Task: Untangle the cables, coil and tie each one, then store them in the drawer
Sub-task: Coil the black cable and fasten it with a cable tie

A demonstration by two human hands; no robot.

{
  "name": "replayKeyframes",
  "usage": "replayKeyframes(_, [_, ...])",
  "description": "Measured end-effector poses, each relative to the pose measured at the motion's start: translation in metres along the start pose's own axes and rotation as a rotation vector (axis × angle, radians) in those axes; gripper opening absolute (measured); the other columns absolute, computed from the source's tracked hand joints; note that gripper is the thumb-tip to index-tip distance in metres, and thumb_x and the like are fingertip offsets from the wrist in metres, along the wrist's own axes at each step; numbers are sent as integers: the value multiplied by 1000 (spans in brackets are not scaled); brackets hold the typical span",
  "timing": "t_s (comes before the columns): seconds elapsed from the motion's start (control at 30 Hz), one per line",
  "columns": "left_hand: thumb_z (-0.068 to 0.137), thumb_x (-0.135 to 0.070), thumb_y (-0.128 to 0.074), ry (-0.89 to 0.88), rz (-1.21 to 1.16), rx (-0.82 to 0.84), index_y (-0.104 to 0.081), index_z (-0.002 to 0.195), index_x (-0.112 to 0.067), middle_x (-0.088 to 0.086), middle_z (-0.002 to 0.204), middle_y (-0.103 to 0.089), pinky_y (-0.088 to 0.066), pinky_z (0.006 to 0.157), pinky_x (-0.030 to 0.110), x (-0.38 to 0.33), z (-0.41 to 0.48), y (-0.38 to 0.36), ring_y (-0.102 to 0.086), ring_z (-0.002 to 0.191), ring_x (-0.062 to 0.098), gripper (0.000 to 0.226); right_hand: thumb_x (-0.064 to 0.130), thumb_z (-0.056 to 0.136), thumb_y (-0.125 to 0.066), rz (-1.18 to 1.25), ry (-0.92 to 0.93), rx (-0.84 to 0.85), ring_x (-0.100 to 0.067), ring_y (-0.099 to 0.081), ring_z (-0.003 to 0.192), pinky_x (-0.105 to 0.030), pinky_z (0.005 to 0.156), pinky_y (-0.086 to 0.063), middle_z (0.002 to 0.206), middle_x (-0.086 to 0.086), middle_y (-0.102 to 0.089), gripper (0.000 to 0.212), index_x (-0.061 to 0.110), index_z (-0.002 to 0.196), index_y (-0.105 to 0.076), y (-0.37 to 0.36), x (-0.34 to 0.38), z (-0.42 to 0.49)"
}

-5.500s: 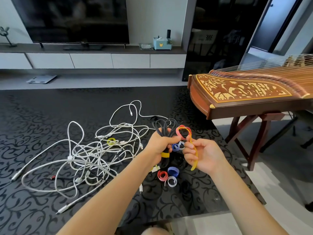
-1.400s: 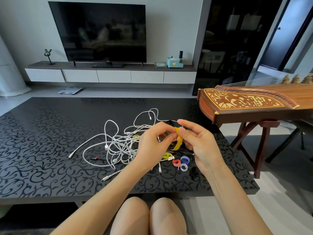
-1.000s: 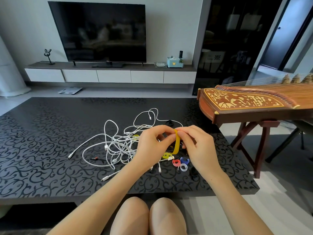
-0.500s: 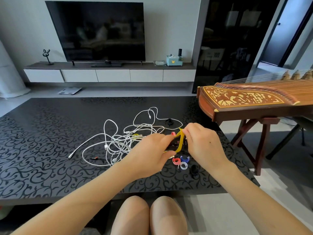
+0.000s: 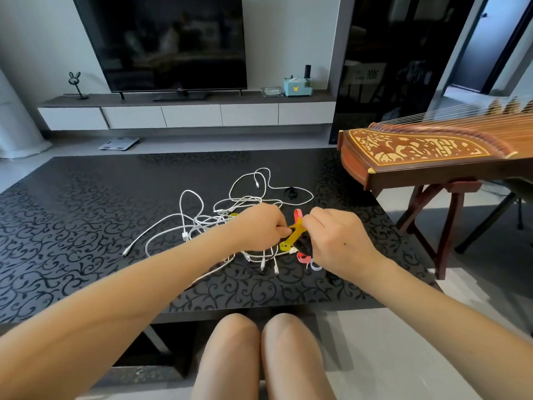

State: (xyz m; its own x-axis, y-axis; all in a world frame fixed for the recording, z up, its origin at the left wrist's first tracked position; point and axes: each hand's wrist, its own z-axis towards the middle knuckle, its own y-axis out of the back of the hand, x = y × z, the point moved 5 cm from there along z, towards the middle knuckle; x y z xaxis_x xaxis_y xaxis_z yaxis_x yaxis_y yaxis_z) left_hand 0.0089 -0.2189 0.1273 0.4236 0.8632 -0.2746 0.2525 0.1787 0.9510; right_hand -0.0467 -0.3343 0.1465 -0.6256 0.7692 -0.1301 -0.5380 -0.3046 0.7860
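From the head view, both hands meet over the right half of the table (image 5: 86,226), nearer its front edge than its back. The left hand (image 5: 259,226) pinches one end of a yellow strap (image 5: 294,236) with curled fingertips. The right hand (image 5: 337,243) pinches the other end, fingers bent over it. A dark cable (image 5: 305,244) shows just beneath the strap, mostly hidden by the right hand, so I cannot tell how neatly it is coiled.

The step looks like cinching the strap round that coil. To do it well, keep the strap taut between both pinches and wrap it across the middle of the loops. Press the end flat so that it grips.

The white cables (image 5: 202,223) lie in a tangle just left of the hands, not yet sorted. Spare rolled ties (image 5: 302,257) sit beside the right hand
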Motion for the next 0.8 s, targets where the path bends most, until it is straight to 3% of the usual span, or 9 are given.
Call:
replayKeyframes(0.1, [98, -21, -43, -165, 216, 4, -57, 83, -8, 10, 80, -57, -37, 67, 32, -17, -8, -13, -49, 76, 25, 25, -4, 68, -56, 75, -253, 39, -35, -53, 51, -36, 45, -36, 59, -16, -54, 10, -1, 59, -56, -12, -24, 3])
replayKeyframes(0.2, [90, -8, -45, -529, 638, -39, -54, 102, -7, 11, 93, -59, -44, 71, 40, -46, -25, -32, -53, 84, 31, 16, 2, 82, -52, 193, -538, 211, -36, -56, 72, -37, 59, -32, 74, -18, -63, 16, -4, 70, -61, -32, -51, 5])
replayKeyframes(0.27, [86, -5, -45, -612, 776, 9, -52, 108, -4, 12, 99, -59, -47, 77, 44, -44, -28, -41, -53, 88, 32, 24, 2, 79, -53, 232, -539, 279, -34, -56, 74, -35, 58, -29, 74, -16, -64, 13, -1, 69, -60, -37, -48, 8])
replayKeyframes(0.33, [89, -9, -43, -526, 734, -14, -53, 109, -7, 9, 103, -58, -44, 83, 39, -31, -23, -38, -53, 94, 29, 23, 2, 81, -51, 197, -479, 223, -35, -56, 72, -38, 59, -37, 74, -16, -63, 15, -3, 71, -61, -27, -39, 10])
replayKeyframes(0.43, [99, -22, -42, -323, 314, -184, -62, 102, -8, 7, 92, -63, -41, 77, 35, -7, -22, -21, -56, 87, 27, 25, -3, 75, -49, 136, -278, -70, -37, -52, 53, -43, 47, -42, 61, -17, -55, 14, -5, 63, -55, 5, -14, 5])
replayKeyframes(0.53, [96, -25, -51, -213, -73, -212, -64, 82, -15, 5, 72, -64, -43, 65, 36, -4, -23, -17, -56, 67, 24, 22, -7, 81, -53, 140, -259, -219, -32, -51, 49, -42, 43, -43, 62, -15, -55, 16, -4, 66, -58, 19, 1, -7])
replayKeyframes(0.6, [95, -23, -53, -98, -443, 33, -62, 80, -17, 3, 73, -68, -47, 61, 27, -7, -23, -34, -61, 64, 18, 18, -6, 89, -51, 278, -290, -246, -29, -55, 55, -41, 48, -46, 69, -13, -59, 16, -4, 75, -61, 19, 2, -12])
replayKeyframes(0.7, [96, -20, -46, 30, -1211, 492, -59, 107, 2, 11, 84, -70, -51, 65, 22, -16, -31, -49, -65, 72, 20, 28, -3, 94, -50, 535, -401, -252, -19, -58, 57, -40, 56, -49, 67, -6, -58, 15, -2, 83, -61, 19, -5, -14])
replayKeyframes(0.8, [86, -23, -49, 78, -1677, 649, -64, 103, 6, 15, 84, -68, -55, 70, 31, -22, -41, -48, -66, 76, 26, 37, 3, 96, -48, 696, -513, -244, -13, -60, 55, -38, 55, -52, 63, -6, -60, 15, 2, 87, -59, 17, -12, -16])
